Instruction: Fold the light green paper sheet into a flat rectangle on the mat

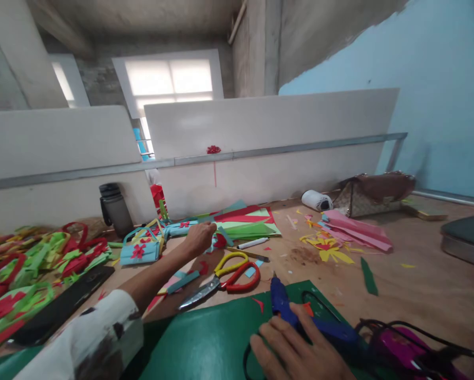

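My left hand point(200, 237) reaches far forward over the table. Its fingers are pinched on the edge of a blue paper piece point(181, 228) beside the stack of coloured paper sheets point(248, 220). Near the bottom edge, my right hand point(296, 351) rests with loosely curled fingers on the blue glue gun point(284, 306), which lies on a green sheet point(209, 343). Two pairs of scissors lie between the hands, one with red handles point(237, 282) and one with yellow handles point(231, 261).
Several red and green paper baskets point(27, 269) are piled at the left beside a black phone point(58, 309) and a dark bottle point(115, 208). At the right lie pink paper strips point(356, 227), yellow scraps point(328, 249), a tape roll point(316, 200), a brown bag point(373, 192) and a metal tin point(464, 240). White partitions point(261, 132) back the table.
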Demonstrator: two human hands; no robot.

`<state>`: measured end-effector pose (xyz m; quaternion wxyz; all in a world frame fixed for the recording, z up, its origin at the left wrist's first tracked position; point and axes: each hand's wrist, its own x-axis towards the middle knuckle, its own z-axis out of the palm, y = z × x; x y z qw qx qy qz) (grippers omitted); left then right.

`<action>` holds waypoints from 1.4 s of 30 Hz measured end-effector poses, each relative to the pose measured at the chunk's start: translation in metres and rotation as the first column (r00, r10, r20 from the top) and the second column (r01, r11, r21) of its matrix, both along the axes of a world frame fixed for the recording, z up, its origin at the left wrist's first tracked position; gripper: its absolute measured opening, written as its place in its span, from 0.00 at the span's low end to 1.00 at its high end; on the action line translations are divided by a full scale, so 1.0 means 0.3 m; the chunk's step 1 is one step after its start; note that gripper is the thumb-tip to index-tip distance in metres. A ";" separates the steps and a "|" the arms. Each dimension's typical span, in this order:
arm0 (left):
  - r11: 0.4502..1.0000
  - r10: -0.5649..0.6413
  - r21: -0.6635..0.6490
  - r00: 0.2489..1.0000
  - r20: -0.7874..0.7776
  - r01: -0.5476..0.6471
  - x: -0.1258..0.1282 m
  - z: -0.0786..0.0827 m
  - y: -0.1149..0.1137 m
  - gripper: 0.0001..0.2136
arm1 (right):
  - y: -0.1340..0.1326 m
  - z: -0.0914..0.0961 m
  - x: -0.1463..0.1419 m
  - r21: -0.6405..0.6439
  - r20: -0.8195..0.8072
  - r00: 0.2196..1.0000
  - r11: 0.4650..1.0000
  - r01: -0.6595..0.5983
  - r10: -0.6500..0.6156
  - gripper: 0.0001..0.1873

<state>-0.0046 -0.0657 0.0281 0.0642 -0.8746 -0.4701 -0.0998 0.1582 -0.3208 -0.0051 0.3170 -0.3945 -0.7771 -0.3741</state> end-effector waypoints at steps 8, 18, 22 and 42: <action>0.996 -0.092 0.031 0.963 0.252 0.087 -0.059 0.098 -0.148 0.14 | 0.142 0.347 0.067 -0.586 0.088 0.964 0.770 0.253 -0.250 0.18; 0.971 -0.232 0.101 0.752 0.617 0.216 -0.157 0.176 -0.426 0.09 | 0.368 0.405 0.035 -0.756 0.153 0.916 0.553 0.349 -0.370 0.16; 0.973 -0.167 0.016 0.657 0.735 0.229 -0.212 0.190 -0.537 0.09 | 0.294 0.417 0.014 -0.771 0.091 0.950 0.582 0.258 -0.300 0.11; 0.954 -0.164 0.293 0.931 0.327 0.065 -0.208 0.117 -0.434 0.10 | 0.251 0.482 0.001 -0.456 0.399 0.877 0.772 0.444 -0.268 0.16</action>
